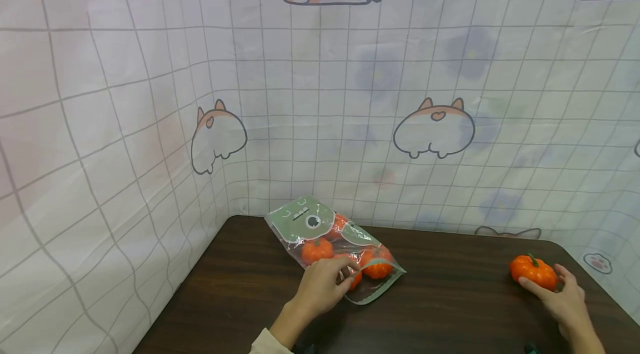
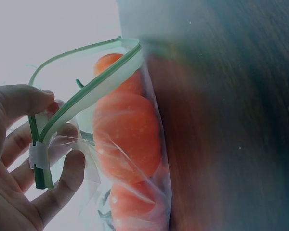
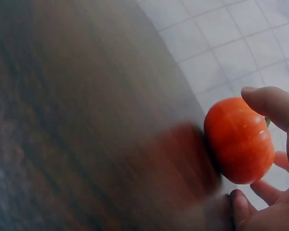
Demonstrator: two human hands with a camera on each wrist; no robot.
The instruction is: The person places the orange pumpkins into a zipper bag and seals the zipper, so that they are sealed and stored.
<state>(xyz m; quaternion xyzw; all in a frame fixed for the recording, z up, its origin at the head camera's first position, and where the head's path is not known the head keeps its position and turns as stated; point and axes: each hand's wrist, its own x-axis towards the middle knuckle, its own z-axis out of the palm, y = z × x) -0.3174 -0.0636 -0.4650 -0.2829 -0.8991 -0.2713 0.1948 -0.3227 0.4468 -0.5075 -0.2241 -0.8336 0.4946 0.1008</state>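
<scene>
A clear slider zip bag [image 1: 300,225] with a green cartoon face print lies on the dark table, its mouth toward me. Several small orange pumpkins [image 1: 317,251] are inside it. My left hand [image 1: 322,283] pinches the green-edged rim near the white slider [image 2: 38,155], and the mouth gapes in the left wrist view. At the table's right side, a single small pumpkin [image 1: 533,272] with a green stem rests on the tabletop. My right hand [image 1: 567,299] is around it, thumb at its front and fingers curled about its right side; the pumpkin partly hides the fingers in the right wrist view.
The dark wooden table [image 1: 450,282] ends at a patterned cloth backdrop [image 1: 330,137] behind and on both sides. A small dark object [image 1: 531,348] shows at the bottom edge, near the right forearm.
</scene>
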